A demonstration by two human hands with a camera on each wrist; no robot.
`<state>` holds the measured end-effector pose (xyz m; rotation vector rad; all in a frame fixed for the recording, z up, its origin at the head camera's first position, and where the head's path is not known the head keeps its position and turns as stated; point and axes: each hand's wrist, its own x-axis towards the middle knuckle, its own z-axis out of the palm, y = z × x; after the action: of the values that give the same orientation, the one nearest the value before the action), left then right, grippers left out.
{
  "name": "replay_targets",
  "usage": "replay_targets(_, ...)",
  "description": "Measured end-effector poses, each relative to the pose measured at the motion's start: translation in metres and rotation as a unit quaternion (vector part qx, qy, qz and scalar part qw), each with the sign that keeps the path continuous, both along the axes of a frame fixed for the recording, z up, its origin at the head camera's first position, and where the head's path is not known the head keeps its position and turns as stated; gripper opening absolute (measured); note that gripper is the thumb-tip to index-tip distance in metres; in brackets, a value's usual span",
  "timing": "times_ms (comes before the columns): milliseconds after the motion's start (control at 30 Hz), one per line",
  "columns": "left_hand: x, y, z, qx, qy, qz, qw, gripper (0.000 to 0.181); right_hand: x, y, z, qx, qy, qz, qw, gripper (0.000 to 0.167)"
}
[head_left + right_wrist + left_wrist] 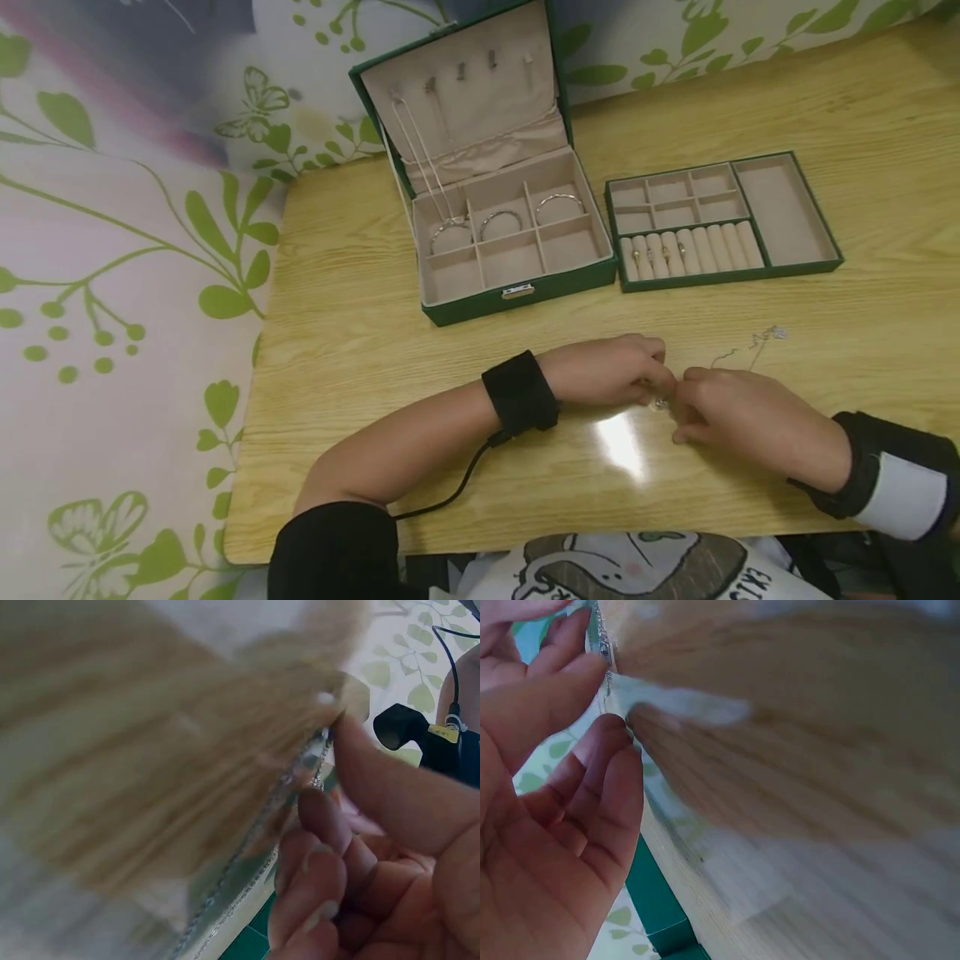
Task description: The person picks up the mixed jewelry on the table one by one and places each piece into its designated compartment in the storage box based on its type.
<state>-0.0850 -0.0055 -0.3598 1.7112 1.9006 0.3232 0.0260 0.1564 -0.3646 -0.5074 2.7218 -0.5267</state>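
Above the table's front part, both hands meet at a thin silver necklace [247, 844]. My right hand [746, 421] pinches its chain near the thumb tip, and two strands run down from there in the right wrist view. My left hand [611, 371] holds a piece of the same necklace, its thumb and fingertips close around the chain [606, 652] in the left wrist view. Beyond the right hand, a small pale pendant [778, 332] lies on the table with loose chain. Exactly what lies between the left fingertips is partly hidden.
A green jewelry box [517, 292] stands with its lid up, bracelets in its compartments and necklaces hanging inside the lid. Right of it lies a green-edged tray [787, 217] with several rings in its ring rolls. A black cable [457, 492] runs from the left wrist band.
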Motion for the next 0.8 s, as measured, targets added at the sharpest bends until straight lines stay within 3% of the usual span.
replay_targets(167, 0.002, 0.001, -0.001, 0.007, 0.026, -0.004, 0.9996, 0.013, -0.003, 0.002, -0.001, -0.023, -0.027, -0.001, 0.9994, 0.017)
replay_targets(300, 0.003, 0.000, -0.003, 0.023, 0.058, -0.021, 0.9978, 0.008, -0.007, 0.002, 0.001, -0.033, -0.048, -0.001, 0.9983, 0.025)
replay_targets(500, 0.005, 0.000, -0.005, 0.040, 0.103, -0.032, 0.9934, 0.023, -0.009, 0.003, 0.001, -0.029, -0.056, 0.009, 0.9980, 0.030)
replay_targets(633, 0.010, 0.000, -0.003, 0.003, 0.122, -0.020, 0.9923, 0.023, -0.010, 0.004, 0.001, -0.029, -0.059, 0.018, 0.9977, 0.028)
replay_targets(800, 0.015, 0.000, -0.001, -0.045, 0.176, -0.035, 0.9826, 0.019, -0.011, 0.009, 0.003, -0.052, -0.052, 0.013, 0.9972, 0.025)
